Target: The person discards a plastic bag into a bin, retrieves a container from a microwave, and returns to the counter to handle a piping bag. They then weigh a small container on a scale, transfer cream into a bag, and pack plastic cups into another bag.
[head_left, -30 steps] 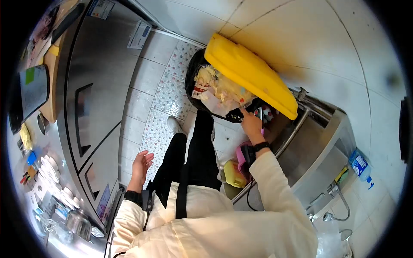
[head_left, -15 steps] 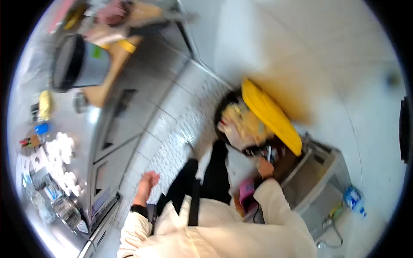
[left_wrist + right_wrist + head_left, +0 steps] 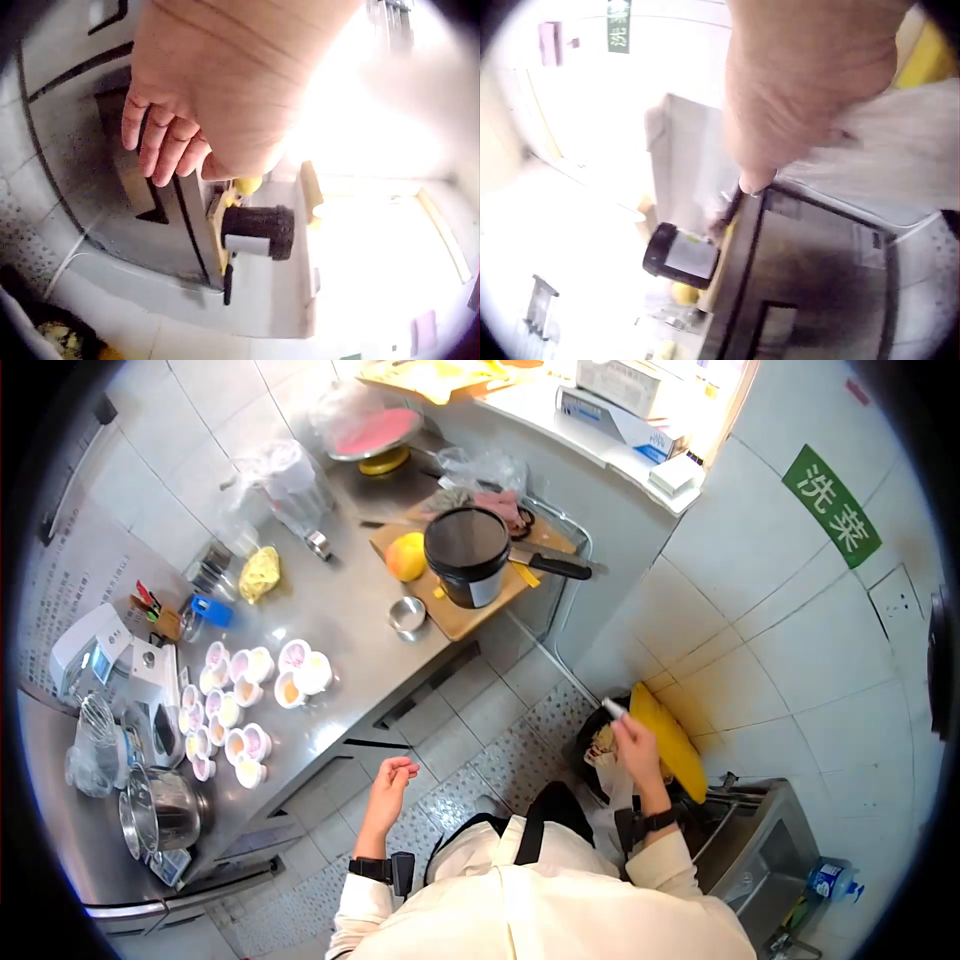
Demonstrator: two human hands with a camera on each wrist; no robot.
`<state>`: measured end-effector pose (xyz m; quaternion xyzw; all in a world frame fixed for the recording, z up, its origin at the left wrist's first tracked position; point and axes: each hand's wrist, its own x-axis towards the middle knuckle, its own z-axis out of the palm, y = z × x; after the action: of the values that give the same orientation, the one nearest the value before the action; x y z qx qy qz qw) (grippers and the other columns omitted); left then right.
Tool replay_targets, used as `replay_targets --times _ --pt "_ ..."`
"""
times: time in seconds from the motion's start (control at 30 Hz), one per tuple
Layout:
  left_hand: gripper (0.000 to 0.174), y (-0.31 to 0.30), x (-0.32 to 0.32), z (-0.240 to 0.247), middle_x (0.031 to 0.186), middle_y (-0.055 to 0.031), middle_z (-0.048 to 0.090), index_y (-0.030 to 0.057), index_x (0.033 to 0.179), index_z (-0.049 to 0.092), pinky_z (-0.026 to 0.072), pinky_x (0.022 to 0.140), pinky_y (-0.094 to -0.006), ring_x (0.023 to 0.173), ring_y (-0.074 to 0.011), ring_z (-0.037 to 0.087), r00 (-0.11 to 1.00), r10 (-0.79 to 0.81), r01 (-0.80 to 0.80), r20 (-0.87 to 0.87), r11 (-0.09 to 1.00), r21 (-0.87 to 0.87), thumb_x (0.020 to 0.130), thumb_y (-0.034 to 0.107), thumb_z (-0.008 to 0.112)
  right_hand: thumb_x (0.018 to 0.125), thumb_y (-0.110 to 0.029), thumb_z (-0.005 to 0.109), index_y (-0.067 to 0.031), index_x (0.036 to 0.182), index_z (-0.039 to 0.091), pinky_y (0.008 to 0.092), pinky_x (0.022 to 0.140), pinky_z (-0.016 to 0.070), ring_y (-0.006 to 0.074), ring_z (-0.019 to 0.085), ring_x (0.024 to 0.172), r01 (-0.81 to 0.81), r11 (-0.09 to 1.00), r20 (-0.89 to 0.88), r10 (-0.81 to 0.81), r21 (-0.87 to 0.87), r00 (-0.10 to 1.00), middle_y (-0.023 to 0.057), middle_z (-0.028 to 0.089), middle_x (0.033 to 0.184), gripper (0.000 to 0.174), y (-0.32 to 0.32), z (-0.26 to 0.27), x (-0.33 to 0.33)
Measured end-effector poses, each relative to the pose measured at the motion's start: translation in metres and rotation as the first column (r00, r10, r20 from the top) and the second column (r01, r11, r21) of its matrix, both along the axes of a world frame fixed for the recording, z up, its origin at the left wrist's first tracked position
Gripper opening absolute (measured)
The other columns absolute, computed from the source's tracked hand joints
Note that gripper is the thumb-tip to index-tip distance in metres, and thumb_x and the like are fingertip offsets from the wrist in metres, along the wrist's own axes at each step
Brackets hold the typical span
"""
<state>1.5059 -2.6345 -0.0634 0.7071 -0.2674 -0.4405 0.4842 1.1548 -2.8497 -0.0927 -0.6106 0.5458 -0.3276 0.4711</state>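
My right hand (image 3: 642, 758) is raised over the black-lined bin (image 3: 577, 752) and grips a limp whitish bag-like thing (image 3: 904, 142). A pale end (image 3: 613, 707) of something sticks out past its fingertips, and the rest hangs below the hand. In the right wrist view that thing is blurred and trails sideways from the palm. Food scraps show inside the bin, whose yellow lid (image 3: 668, 742) leans back against the wall. With fingers loosely bent, my left hand (image 3: 386, 800) hangs in the air before the steel counter (image 3: 370, 690) and holds nothing.
On the counter, a black lidded tub (image 3: 466, 555), a knife (image 3: 550, 563) and a yellow fruit (image 3: 406, 556) rest on a wooden board (image 3: 462, 622). Several small cups (image 3: 245, 690) and a steel pot (image 3: 165, 815) stand left. The sink (image 3: 770, 840) lies right.
The view has swung up and left, bringing the counter into sight. My right hand has risen from beside the bin and sink with the whitish thing in it. The left hand stays empty.
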Motion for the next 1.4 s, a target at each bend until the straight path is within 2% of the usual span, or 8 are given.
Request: replay_targets --times 0.3,0.67,0.73,0.77,0.93,1.07,1.3,1.4 --pt "0.019 0.011 0.028 0.004 0.096 -0.0094 0.06 0.0049 0.101 0.049 0.0418 0.078 -0.0273 0.087 -0.0164 0.057 0.975 0.211 -0.217 -0.065 0.969 -0.119 0.09 0.018 0.042 0.083 -0.025 0.055 -0.0021 0.084 0.064 0.0201 0.042 0.0298 0.0041 0.039 0.045 -0.266 0.964 0.258 0.255 0.005 0.932 -0.0025 0.056 0.061 0.025 -0.183 0.108 0.159" --pt "0.02 0.005 0.055 0.048 0.086 -0.0093 0.059 0.0037 0.098 0.05 0.0445 0.07 -0.0271 0.075 -0.0161 0.056 0.761 0.631 -0.644 -0.152 0.762 -0.062 0.088 0.021 0.045 0.073 -0.009 0.056 0.0051 0.092 0.056 0.0266 0.058 0.0461 0.0177 0.058 0.071 -0.615 0.776 0.122 0.63 -0.144 0.767 0.0114 0.06 0.087 0.023 -0.391 0.027 0.326" --pt "0.022 -0.015 0.089 0.082 0.082 -0.0072 0.058 0.0026 0.098 0.051 0.0441 0.069 -0.0273 0.072 -0.0152 0.054 0.813 0.582 -0.576 -0.01 0.801 -0.166 0.088 0.021 0.044 0.082 -0.02 0.046 -0.0017 0.094 0.059 0.0375 0.061 0.0488 0.0301 0.061 0.076 -0.476 0.835 -0.399 0.35 -0.278 0.848 0.0157 0.062 0.088 0.025 -0.352 0.078 0.317" --pt "0.023 -0.035 0.105 0.106 0.081 -0.0063 0.057 0.0017 0.098 0.051 0.0437 0.069 -0.027 0.072 -0.0151 0.054 0.825 0.551 -0.531 0.124 0.832 -0.161 0.088 0.021 0.044 0.082 -0.015 0.044 -0.0057 0.098 0.058 0.0443 0.064 0.0478 0.0354 0.059 0.076 -0.571 0.783 -0.72 0.247 -0.246 0.649 0.0171 0.058 0.095 0.024 -0.35 0.085 0.315" --pt "0.022 -0.192 0.172 0.199 0.077 -0.0072 0.056 0.0006 0.097 0.051 0.0421 0.066 -0.0265 0.072 -0.0144 0.054 0.757 0.088 -0.086 0.647 0.996 -0.036 0.088 0.02 0.045 0.076 -0.016 0.05 -0.0056 0.088 0.059 0.0392 0.057 0.0486 0.0267 0.06 0.067 -0.581 0.576 -0.728 -0.037 -0.575 0.685 0.0115 0.057 0.085 0.018 -0.348 0.069 0.3" --pt "0.018 -0.341 0.197 0.23 0.072 -0.0156 0.055 0.0024 0.081 0.049 0.0419 0.059 -0.0366 0.069 -0.0311 0.054 0.37 -0.504 0.378 0.781 0.849 0.37 0.084 0.02 0.047 0.071 -0.017 0.053 -0.0064 0.073 0.057 0.037 0.051 0.0477 0.0224 0.06 0.066 -0.826 0.245 -0.857 -0.05 -0.508 0.512 0.0074 0.055 0.077 0.012 -0.34 0.03 0.288" --pt "0.027 -0.517 0.182 0.174 0.078 -0.0175 0.059 0.0052 0.089 0.051 0.0433 0.062 -0.0437 0.074 -0.035 0.056 -0.179 -0.763 0.425 0.621 0.51 0.748 0.081 0.031 0.047 0.075 -0.017 0.054 -0.0058 0.08 0.062 0.0355 0.056 0.0476 0.0248 0.06 0.065 -0.633 0.628 -0.573 0.339 -0.453 0.746 0.01 0.059 0.074 0.014 -0.323 0.082 0.248" --pt "0.036 -0.553 0.146 0.137 0.081 -0.0152 0.061 0.0107 0.098 0.054 0.0443 0.064 -0.0427 0.075 -0.0331 0.058 -0.381 -0.759 0.525 0.528 0.293 0.799 0.078 0.04 0.051 0.077 -0.016 0.054 -0.0049 0.083 0.062 0.0353 0.057 0.0464 0.0297 0.058 0.064 -0.478 0.876 0.107 0.482 -0.056 0.87 0.0123 0.061 0.072 0.015 -0.351 0.042 0.264"
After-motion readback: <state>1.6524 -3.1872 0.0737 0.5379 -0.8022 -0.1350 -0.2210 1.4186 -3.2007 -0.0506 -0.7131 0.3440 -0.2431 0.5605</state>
